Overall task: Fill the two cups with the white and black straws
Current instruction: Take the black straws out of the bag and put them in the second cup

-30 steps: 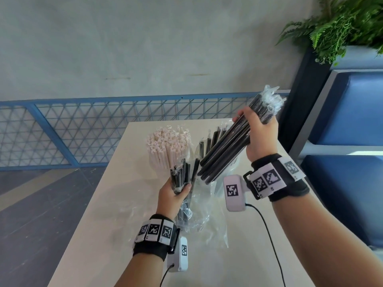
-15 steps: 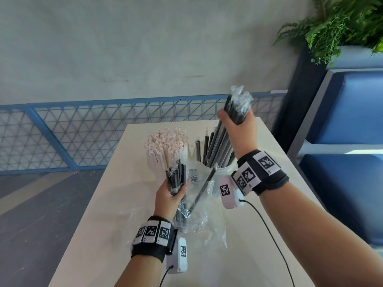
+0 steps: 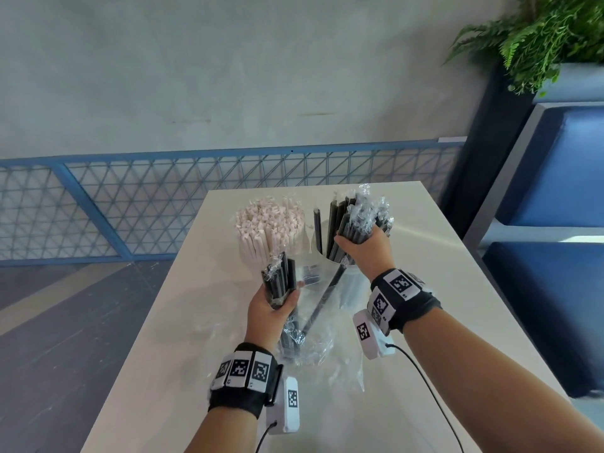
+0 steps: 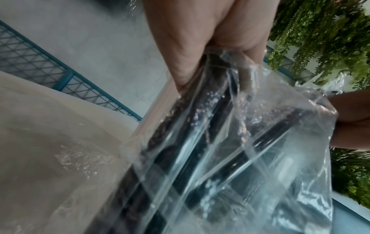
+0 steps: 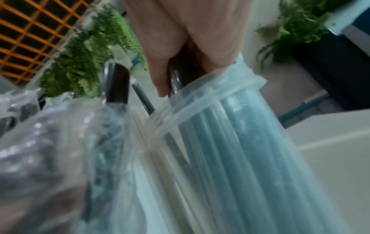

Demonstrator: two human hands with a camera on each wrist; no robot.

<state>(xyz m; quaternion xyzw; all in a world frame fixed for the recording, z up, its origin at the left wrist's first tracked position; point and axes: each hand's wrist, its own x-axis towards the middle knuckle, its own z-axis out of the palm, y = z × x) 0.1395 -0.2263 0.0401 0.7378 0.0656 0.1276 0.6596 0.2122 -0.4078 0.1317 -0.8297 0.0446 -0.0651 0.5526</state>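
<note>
**Both hands hold wrapped black straws over the cups**

The right hand [image 3: 364, 253] is curled round a thick bundle of black plastic straws in clear crinkly wrappers [image 3: 356, 223], standing it nearly upright in the clear plastic cup on the right [image 5: 250, 142]; the straws' lower ends are inside the cup, seen through its wall in the right wrist view. A few more black straws [image 3: 317, 228] already stand in that cup. Just to its left, the other cup is packed with white paper-wrapped straws [image 3: 269, 225]; the cup itself is hidden.

Nearer the person, the left hand [image 3: 271, 310] grips a smaller bunch of wrapped black straws [image 3: 280, 277] together with a clear plastic bag [image 4: 250, 158], which hangs to the pale beige table [image 3: 163, 354]. One loose black straw [image 3: 322, 304] leans diagonally between bag and cup.
</note>
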